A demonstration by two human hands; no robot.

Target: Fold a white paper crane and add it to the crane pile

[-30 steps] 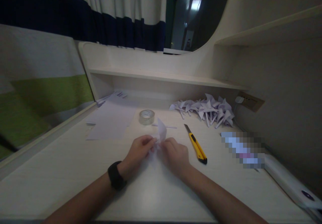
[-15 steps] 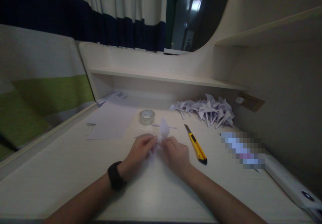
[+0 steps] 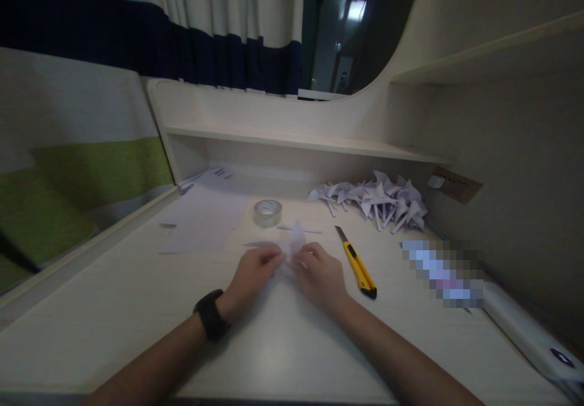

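Observation:
Both of my hands meet over a small piece of folded pale paper [image 3: 295, 240] on the white desk [image 3: 137, 308]. My left hand [image 3: 252, 273], with a black watch on its wrist, pinches the paper's left side. My right hand [image 3: 320, 274] pinches its right side. A pointed flap of the paper sticks up between the fingertips, and another flap lies out to the left. Most of the paper under my fingers is hidden.
A yellow utility knife [image 3: 358, 263] lies just right of my right hand. A roll of clear tape [image 3: 267, 212] and flat sheets of paper [image 3: 203, 217] lie behind. A heap of folded paper figures [image 3: 378, 199] sits back right, below a wall socket [image 3: 451, 182]. A shelf runs behind.
The upright flap of the paper has come lower, and a flap now shows spread out to the left. Both hands have stayed almost in place, pinching the paper.

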